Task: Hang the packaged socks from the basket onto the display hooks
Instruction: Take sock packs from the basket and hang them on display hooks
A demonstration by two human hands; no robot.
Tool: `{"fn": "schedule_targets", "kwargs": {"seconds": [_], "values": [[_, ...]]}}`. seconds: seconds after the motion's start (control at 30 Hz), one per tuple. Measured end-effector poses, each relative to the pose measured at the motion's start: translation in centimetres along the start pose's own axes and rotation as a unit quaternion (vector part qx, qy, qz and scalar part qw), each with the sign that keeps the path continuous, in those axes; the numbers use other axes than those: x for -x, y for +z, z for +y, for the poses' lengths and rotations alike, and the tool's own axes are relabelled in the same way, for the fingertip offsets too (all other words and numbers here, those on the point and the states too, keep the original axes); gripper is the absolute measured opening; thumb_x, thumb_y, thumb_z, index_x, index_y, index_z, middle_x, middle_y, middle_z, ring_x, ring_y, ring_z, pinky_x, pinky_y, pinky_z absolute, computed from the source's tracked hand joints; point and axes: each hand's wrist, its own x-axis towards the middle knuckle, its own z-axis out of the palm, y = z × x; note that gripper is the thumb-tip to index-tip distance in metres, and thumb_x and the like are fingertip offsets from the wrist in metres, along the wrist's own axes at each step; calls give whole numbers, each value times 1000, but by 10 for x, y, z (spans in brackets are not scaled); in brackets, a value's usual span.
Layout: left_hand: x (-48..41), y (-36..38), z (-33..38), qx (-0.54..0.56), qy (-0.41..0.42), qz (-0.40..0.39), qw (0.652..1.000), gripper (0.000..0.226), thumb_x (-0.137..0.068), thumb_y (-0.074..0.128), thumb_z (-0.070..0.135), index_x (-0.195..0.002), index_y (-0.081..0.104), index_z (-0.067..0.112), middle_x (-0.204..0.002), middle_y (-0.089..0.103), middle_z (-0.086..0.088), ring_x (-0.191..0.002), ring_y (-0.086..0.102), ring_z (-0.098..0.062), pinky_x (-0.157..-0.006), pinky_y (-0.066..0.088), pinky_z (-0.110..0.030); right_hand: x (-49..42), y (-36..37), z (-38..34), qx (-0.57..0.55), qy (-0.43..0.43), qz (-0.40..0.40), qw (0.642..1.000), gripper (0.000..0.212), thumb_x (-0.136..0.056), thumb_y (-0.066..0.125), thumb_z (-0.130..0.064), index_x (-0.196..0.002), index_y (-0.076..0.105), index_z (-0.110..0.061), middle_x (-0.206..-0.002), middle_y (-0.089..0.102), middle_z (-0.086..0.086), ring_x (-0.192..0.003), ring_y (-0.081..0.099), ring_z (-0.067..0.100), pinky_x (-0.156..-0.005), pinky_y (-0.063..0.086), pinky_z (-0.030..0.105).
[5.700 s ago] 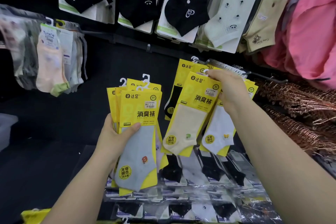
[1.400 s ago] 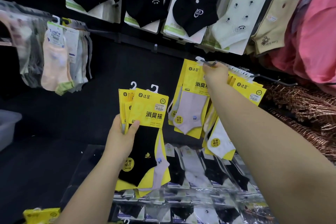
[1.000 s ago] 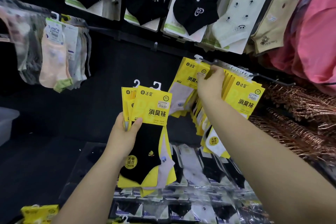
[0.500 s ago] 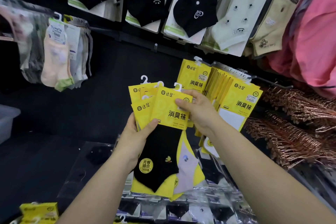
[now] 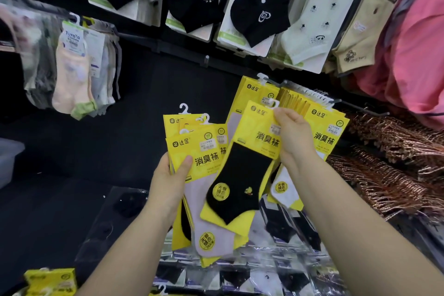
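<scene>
Packaged socks, black pair on yellow card [image 5: 240, 175]: pinched at the card's top edge, just beside its white hanger tab, between the thumb and curled fingers [image 5: 282, 115] of the right hand [image 5: 295, 139]. It is held in front of the hung row, below the rod, and its tab is not yet on the hook.

Stack of yellow packs [image 5: 199, 151]: gripped by the left hand [image 5: 168, 185], thumb [image 5: 186, 162] pressed across the front card, the other fingers hidden behind. Several white tabs show at the top; the exact count cannot be told. The front pack shows a pale sock.

Display hook [image 5: 367, 110]: a metal rod carrying a dense row of hung packs [image 5: 324, 127] of the same yellow make, with a bare length at its near end.

Loose yellow packs [image 5: 48, 280]: low left; whether they lie in the basket cannot be told.

Progress, as a judgement: well under way. One pack is about to go on, and the hand-held stack and the loose packs are left to hang.
</scene>
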Motion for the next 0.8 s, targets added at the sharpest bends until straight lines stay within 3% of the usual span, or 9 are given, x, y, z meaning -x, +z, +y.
{"fn": "schedule_targets", "kwargs": {"seconds": [0.23, 0.3, 0.37, 0.47, 0.53, 0.63, 0.7, 0.73, 0.8], "values": [[-7, -9, 3, -99, 60, 34, 993, 11, -94, 57, 23, -98, 58, 33, -100, 68, 9, -92, 65, -9, -71, 49, -26, -39, 6, -34, 23, -30, 24, 999, 17, -92, 55, -20, -78, 63, -27, -109, 65, 2, -110, 58, 25, -98, 45, 46], [-7, -10, 4, -111, 68, 37, 991, 11, -94, 57, 22, -97, 58, 33, -97, 68, 11, -90, 65, -7, -65, 46, -22, -50, 14, -34, 53, -32, 14, 998, 21, -93, 53, -19, -73, 59, -24, -92, 60, 0, -93, 55, 25, -80, 48, 34], [-7, -11, 5, -126, 76, 33, 989, 10, -94, 57, 22, -98, 58, 31, -97, 68, 11, -89, 65, -7, -65, 46, -22, -62, 22, -32, 91, -41, 10, 995, 25, -94, 51, -17, -70, 55, -23, -78, 48, -1, -80, 43, 19, -63, 36, 27], [-9, -10, 7, -154, 83, 18, 984, 11, -94, 57, 22, -105, 59, 23, -103, 69, 3, -94, 66, -15, -76, 52, -34, -79, 31, -29, 129, -45, 34, 990, 14, -94, 54, -18, -91, 65, -10, -68, 43, -3, -64, 42, 14, -55, 32, 25], [-9, -10, 9, -164, 88, 8, 982, 14, -94, 57, 22, -108, 59, 20, -104, 69, 1, -96, 65, -18, -83, 53, -40, -88, 35, -27, 158, -50, 58, 984, 23, -93, 55, -19, -106, 64, -2, -65, 46, -4, -55, 44, 10, -52, 33, 23], [-12, -10, 11, -176, 101, -5, 979, 13, -92, 58, 25, -105, 58, 24, -104, 68, 3, -95, 65, -16, -80, 52, -37, -92, 38, -20, 188, -59, 74, 978, 31, -95, 50, -17, -123, 55, -4, -89, 56, 5, -69, 52, 18, -55, 40, 27], [-13, -9, 11, -172, 102, -13, 980, 9, -92, 59, 26, -100, 58, 29, -103, 68, 6, -94, 65, -12, -74, 51, -30, -81, 36, -13, 202, -76, 105, 971, 38, -93, 49, -11, -131, 44, -8, -122, 51, 11, -94, 55, 23, -76, 49, 34], [-14, -8, 11, -166, 99, -18, 981, 8, -92, 59, 26, -99, 57, 31, -102, 69, 7, -93, 65, -11, -71, 50, -27, -70, 35, -9, 201, -99, 120, 967, 40, -93, 50, -9, -131, 41, -9, -131, 43, 11, -102, 54, 20, -87, 47, 34], [-13, -6, 10, -144, 87, -27, 985, 9, -92, 59, 26, -97, 58, 33, -101, 70, 9, -93, 67, -10, -73, 51, -27, -40, 34, 1, 212, -140, 79, 964, 38, -92, 53, -14, -128, 41, -15, -135, 39, 5, -98, 51, 6, -88, 41, 23]]}}
